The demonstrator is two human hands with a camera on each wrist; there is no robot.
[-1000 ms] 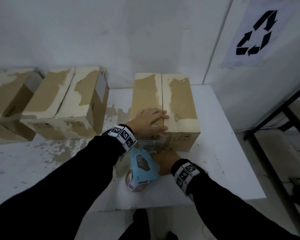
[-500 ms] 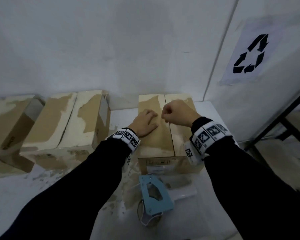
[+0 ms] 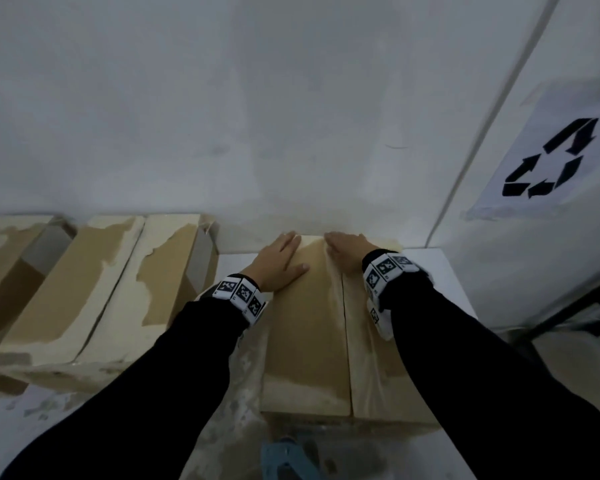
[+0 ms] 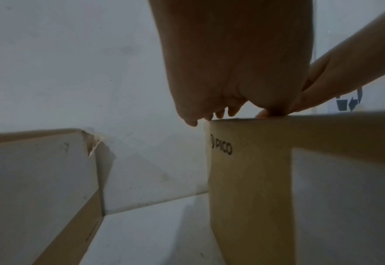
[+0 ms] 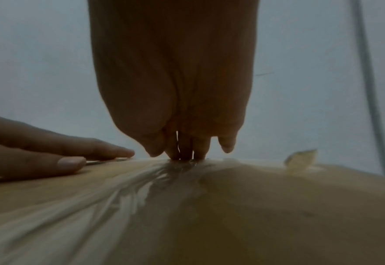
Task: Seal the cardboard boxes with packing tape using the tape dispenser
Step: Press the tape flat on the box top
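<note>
A brown cardboard box [image 3: 305, 341] stands on the white table [image 3: 440, 268] with both top flaps down. A wrinkled strip of clear tape [image 3: 336, 299] runs along its centre seam. My left hand [image 3: 278, 258] lies flat on the left flap at the far end. My right hand [image 3: 347, 251] lies beside it, and its straight fingertips [image 5: 182, 152] press the tape [image 5: 118, 193] down at the box's far edge. The blue tape dispenser [image 3: 284, 455] lies on the table in front of the box, held by neither hand and partly cut off by the bottom of the frame.
Two more worn cardboard boxes [image 3: 101, 289] [image 3: 4, 265] stand side by side to the left. A white wall rises right behind the boxes, with a recycling sign [image 3: 548, 161] on the right. A black metal frame [image 3: 586, 306] stands beyond the table's right edge.
My right hand left the dispenser at the box's near end and travelled along the seam to the far edge, where it now lies flat. My left hand slid further back too.
</note>
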